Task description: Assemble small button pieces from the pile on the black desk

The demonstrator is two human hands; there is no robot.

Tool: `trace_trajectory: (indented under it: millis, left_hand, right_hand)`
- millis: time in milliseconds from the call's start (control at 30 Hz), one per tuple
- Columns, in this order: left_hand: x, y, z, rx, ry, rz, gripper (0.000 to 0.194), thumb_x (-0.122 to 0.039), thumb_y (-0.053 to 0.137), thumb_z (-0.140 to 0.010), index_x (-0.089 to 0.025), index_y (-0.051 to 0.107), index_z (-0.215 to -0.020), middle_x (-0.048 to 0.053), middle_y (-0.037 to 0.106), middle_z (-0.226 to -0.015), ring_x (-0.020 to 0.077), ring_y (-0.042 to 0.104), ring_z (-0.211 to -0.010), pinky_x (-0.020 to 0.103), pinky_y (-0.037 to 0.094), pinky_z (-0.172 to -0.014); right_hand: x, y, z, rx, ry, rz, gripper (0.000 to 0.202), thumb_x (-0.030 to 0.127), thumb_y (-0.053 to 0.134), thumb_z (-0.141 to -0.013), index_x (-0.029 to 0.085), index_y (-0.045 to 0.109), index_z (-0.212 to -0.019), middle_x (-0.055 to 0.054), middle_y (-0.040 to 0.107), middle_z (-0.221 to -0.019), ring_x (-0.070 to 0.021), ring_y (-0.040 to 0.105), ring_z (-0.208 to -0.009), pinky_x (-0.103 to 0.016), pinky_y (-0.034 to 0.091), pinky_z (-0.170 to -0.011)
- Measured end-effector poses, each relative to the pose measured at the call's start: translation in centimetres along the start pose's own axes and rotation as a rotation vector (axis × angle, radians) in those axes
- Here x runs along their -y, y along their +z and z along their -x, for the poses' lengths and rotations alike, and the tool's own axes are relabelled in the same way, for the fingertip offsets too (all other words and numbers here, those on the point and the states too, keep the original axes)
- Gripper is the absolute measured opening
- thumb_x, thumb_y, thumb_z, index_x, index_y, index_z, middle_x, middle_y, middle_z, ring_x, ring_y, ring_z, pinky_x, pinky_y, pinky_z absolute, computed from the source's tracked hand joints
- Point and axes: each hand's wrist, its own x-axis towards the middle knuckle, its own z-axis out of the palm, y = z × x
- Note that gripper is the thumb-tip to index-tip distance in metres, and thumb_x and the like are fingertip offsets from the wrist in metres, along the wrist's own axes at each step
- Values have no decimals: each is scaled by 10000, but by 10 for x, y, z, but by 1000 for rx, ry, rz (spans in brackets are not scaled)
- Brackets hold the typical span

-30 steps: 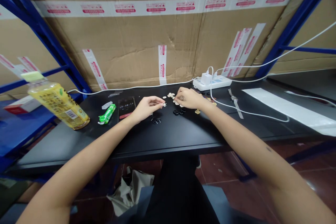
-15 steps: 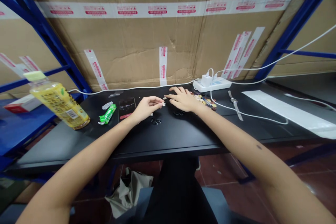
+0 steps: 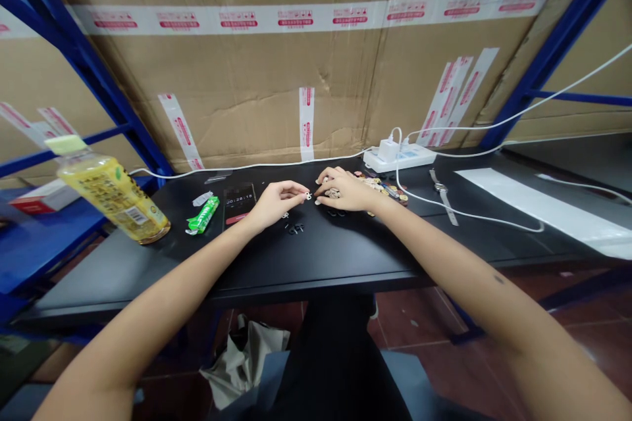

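Note:
Thumb and fingertips of my left hand point(image 3: 280, 202) pinch a small white ring-shaped piece point(image 3: 309, 196) above the black table point(image 3: 336, 247). To its right, my right hand point(image 3: 343, 189) rests over a group of small pale pieces point(image 3: 332, 193), its fingers apart and curved down onto the tabletop. Several colourful small pieces point(image 3: 395, 191) lie spread behind and right of that hand. Small black pieces point(image 3: 296, 229) sit just below my left hand, and another white piece point(image 3: 285, 216) is beside them.
A phone point(image 3: 239, 200) and a green wrapper point(image 3: 202, 215) lie left of my left hand. A yellow drink bottle point(image 3: 116, 194) stands farther left. At the back right is a white power strip point(image 3: 405, 157) with cables; a watch point(image 3: 443, 196) and white sheet point(image 3: 543, 209) lie right.
My right hand has drawn its fingers inward and down, and pale pieces now show beneath them. My left hand has stayed in place with the white piece.

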Motion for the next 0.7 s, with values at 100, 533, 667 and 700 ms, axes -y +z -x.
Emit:
trace_trajectory:
  millis: [100, 533, 667, 700]
  left_hand:
    - [0, 0, 0, 4, 0, 2, 314, -352, 730, -747, -127, 702, -963, 69, 712, -880, 174, 663, -850, 354, 509, -905]
    - [0, 0, 1, -25, 20, 7, 356, -410, 727, -749, -135, 700, -975, 91, 718, -949, 187, 666, -868, 366, 508, -905]
    - [0, 0, 1, -8, 26, 9, 336, -390, 719, -763, -135, 702, -980, 89, 718, -957, 182, 666, -880, 355, 502, -922]
    - [0, 0, 1, -2, 28, 9, 332, -385, 717, -765, -134, 702, -981, 88, 718, -956, 180, 666, -880, 352, 501, -923]
  right_hand:
    - [3, 0, 0, 34, -23, 9, 208, 384, 608, -859, 247, 748, -929, -82, 584, -1141, -240, 533, -1054, -432, 401, -934]
    - [17, -10, -2, -23, 135, -634, 278, 331, 648, -762, 114, 723, -920, -72, 717, -830, -130, 618, -692, -269, 513, -681]
    - [20, -10, -2, -1, 157, -761, 326, 364, 675, -745, 101, 724, -931, -85, 721, -849, -134, 623, -703, -282, 521, -689]
    - [21, -10, -2, 0, 168, -783, 335, 364, 693, -730, 97, 722, -929, -91, 723, -857, -137, 627, -708, -288, 525, -702]
